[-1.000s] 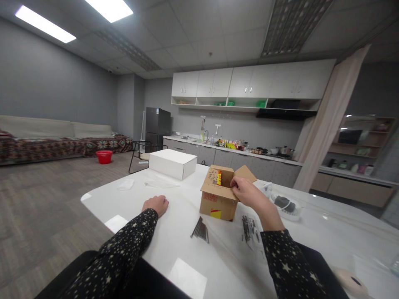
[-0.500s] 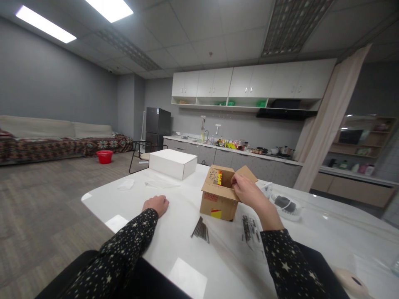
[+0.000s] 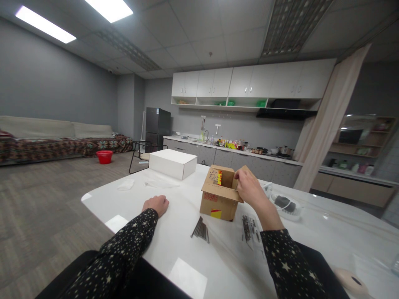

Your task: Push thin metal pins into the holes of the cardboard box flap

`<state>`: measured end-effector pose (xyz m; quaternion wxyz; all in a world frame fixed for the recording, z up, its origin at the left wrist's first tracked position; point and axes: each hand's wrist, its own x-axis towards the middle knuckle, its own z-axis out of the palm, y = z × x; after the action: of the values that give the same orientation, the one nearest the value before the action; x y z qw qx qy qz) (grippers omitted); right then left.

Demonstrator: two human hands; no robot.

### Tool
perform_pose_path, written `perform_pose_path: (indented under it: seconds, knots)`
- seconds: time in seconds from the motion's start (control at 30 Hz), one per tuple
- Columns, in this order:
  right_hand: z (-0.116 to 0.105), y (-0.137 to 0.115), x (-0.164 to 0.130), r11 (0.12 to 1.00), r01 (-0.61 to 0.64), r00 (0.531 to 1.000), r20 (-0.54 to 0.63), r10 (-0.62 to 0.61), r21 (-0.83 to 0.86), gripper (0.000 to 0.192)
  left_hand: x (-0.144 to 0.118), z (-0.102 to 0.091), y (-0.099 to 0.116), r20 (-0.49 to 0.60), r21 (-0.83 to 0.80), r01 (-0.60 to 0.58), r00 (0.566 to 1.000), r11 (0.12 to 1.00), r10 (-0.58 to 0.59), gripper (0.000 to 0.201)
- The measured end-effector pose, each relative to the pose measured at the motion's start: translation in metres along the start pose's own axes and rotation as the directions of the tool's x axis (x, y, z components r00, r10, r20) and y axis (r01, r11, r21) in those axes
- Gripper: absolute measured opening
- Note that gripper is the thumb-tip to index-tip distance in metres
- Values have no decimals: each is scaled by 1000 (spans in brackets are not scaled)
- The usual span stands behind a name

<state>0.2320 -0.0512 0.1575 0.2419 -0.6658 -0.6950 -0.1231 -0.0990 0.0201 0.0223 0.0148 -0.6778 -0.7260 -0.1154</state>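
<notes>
Right hand (image 3: pixel 249 187): raised at the open top of the cardboard box (image 3: pixel 219 198), fingers curled together, fingertips at the box's right flap; whether anything is pinched between them cannot be told. A second ago this hand sat lower, resting on the near flap; it has since lifted and shifted slightly right.

Left hand (image 3: pixel 156 204): loosely fisted, knuckles up, resting on the white table (image 3: pixel 131 199), holding nothing. Position unchanged from the earlier frames.

Cardboard box: small, brown, flaps folded outward, a red-and-yellow label on the near side and on one inner flap. Stands upright near the middle of the table, between the two hands, touching the right one. It has not moved.

Loose items, near side of box: a bundle of dark nails (image 3: pixel 200 229) on the left, a second scatter of nails (image 3: pixel 248 228) on the right beside the right forearm.

Behind: a closed white box (image 3: pixel 172 163), well apart from the cardboard one.
</notes>
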Motion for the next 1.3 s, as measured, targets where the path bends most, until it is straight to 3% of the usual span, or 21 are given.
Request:
perform_pose_path:
  seconds: [0.57,0.8,1.1,1.3]
  knots:
    - [-2,-4,-1,998,-23,999,-35,25,65,24,2,2,-1,-6,-5,-2,1000,1000,2,42]
    - [2,3,5,991,38,999,-11,-37,125,22,3,4,-2,-4,-6,0,1000,1000,0,43]
    - [-29,-14,-10,934,91,994,29,-108,344,19,3,2,-2,-1,2,0,1000,1000,0,42]
    - [-47,-26,-21,836,108,964,150,-221,539,20,2,2,-2,-1,12,-3,1000,1000,3,43]
